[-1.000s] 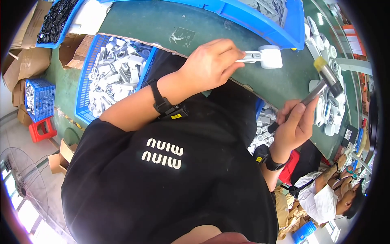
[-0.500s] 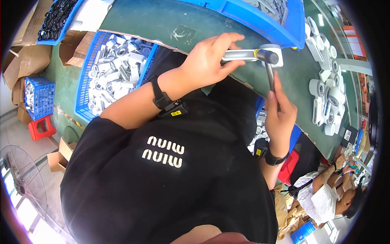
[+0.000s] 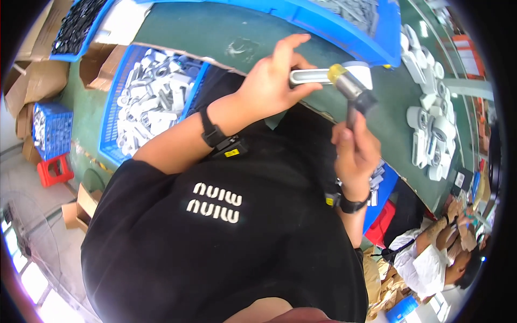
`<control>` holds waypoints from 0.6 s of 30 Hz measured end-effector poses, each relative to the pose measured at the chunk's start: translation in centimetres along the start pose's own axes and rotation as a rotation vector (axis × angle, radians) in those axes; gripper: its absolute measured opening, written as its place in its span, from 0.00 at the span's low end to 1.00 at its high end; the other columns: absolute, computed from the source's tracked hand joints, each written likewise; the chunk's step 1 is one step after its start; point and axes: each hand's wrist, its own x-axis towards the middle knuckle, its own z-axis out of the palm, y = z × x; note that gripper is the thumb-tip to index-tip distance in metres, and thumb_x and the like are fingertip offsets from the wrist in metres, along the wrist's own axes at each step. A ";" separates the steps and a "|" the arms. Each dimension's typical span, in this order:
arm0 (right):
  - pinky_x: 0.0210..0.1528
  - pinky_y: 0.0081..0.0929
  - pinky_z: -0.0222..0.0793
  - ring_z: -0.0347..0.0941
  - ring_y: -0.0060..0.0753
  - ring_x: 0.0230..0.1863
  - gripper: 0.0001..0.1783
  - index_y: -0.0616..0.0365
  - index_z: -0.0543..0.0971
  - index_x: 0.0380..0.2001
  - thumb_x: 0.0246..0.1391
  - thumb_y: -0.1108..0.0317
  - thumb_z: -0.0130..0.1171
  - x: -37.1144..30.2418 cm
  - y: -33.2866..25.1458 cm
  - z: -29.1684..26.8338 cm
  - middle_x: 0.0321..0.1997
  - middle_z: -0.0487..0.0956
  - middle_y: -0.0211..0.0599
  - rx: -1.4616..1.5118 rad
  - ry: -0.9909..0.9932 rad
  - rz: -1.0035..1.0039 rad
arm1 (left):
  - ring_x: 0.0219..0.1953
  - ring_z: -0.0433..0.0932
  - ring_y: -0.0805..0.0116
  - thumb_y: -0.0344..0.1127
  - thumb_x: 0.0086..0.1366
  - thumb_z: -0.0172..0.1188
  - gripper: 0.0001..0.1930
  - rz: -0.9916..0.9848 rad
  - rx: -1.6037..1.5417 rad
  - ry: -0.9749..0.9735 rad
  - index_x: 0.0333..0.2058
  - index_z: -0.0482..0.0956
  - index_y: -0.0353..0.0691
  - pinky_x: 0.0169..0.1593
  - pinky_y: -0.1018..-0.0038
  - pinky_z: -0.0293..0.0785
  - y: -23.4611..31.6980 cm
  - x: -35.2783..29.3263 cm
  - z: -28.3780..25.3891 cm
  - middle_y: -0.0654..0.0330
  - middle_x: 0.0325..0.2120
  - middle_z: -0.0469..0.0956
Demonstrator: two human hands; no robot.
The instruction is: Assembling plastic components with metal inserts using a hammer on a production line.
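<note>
My left hand point(image 3: 272, 78) is closed on a white and grey plastic part point(image 3: 309, 77) with a long arm and a broad, rounded end, held over the green workbench. In my right hand point(image 3: 356, 156) is a mallet point(image 3: 351, 87) with one yellow face, one black face and a metal middle. Its head is in front of the part's broad end and hides some of it. The yellow face is toward the part; I cannot tell whether they touch. Motion blurs the mallet a little.
A blue bin point(image 3: 371, 51) of grey pieces stands at the bench's far side. Several white parts point(image 3: 431, 116) are heaped on the bench at right. A blue basket point(image 3: 110, 129) full of white parts is at left. Another person point(image 3: 425, 258) works at lower right.
My right hand has moved left and closer to my body. The mallet's head has turned, its black face swinging nearer to me. My left hand keeps hold of the part.
</note>
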 end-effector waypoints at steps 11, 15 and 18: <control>0.41 0.25 0.74 0.79 0.35 0.40 0.23 0.58 0.86 0.57 0.57 0.75 0.70 -0.2 -0.8 -7.4 0.46 0.83 0.42 -0.500 0.227 0.136 | 0.40 0.87 0.52 0.27 0.64 0.74 0.12 0.112 0.238 -0.257 0.46 0.87 0.35 0.42 0.64 0.83 0.6 1.4 -7.5 0.53 0.39 0.87; 0.49 0.39 0.81 0.84 0.46 0.48 0.21 0.61 0.85 0.56 0.58 0.72 0.70 -2.0 2.1 -14.6 0.52 0.84 0.47 -1.040 0.491 0.170 | 0.46 0.85 0.69 0.25 0.71 0.64 0.12 -0.600 -0.123 -0.468 0.51 0.83 0.29 0.53 0.73 0.80 -2.0 1.0 -20.4 0.57 0.44 0.87; 0.52 0.42 0.81 0.84 0.52 0.50 0.20 0.63 0.85 0.55 0.59 0.71 0.69 -3.7 4.6 -18.6 0.53 0.85 0.50 -1.149 0.503 0.238 | 0.41 0.84 0.73 0.38 0.72 0.67 0.14 -0.809 -0.160 -0.555 0.46 0.84 0.31 0.45 0.75 0.80 -5.9 -1.6 -31.6 0.57 0.39 0.87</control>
